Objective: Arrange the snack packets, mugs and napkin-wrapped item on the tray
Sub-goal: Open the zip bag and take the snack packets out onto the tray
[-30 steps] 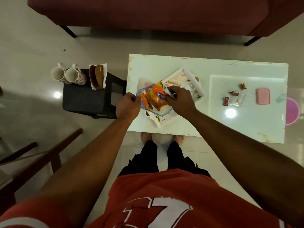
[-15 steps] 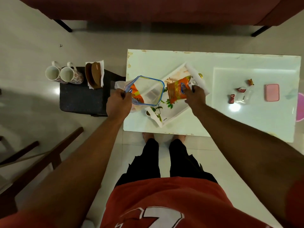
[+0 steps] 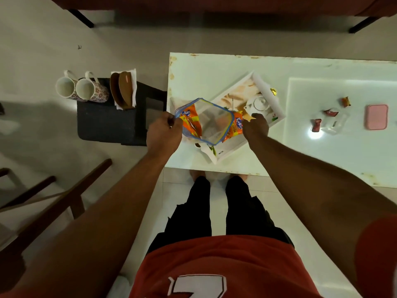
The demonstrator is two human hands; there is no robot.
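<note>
A clear zip bag (image 3: pixel 211 121) with a blue rim hangs open over the white printed tray (image 3: pixel 269 91) on the white table (image 3: pixel 214 65). My left hand (image 3: pixel 164 131) pinches the bag's left edge. One orange snack packet (image 3: pixel 190 122) is still inside the bag. My right hand (image 3: pixel 255 125) holds a second orange snack packet (image 3: pixel 235 129) just outside the bag's right rim, low over the tray. Two flowered mugs (image 3: pixel 82 90) lie on their sides on the black stool (image 3: pixel 107 121), beside the napkin-wrapped brown item (image 3: pixel 123 90).
Small red wrapped sweets (image 3: pixel 329 112), a clear wrapper (image 3: pixel 335 123) and a pink case (image 3: pixel 377 117) lie on the table's right part. A dark red sofa on black legs (image 3: pixel 83 18) stands beyond. A wooden chair frame (image 3: pixel 64 196) is at my lower left.
My right hand drew an orange packet out of the bag and carried it right over the tray, then came back to the bag's right rim still holding it. My left hand lifted the bag.
</note>
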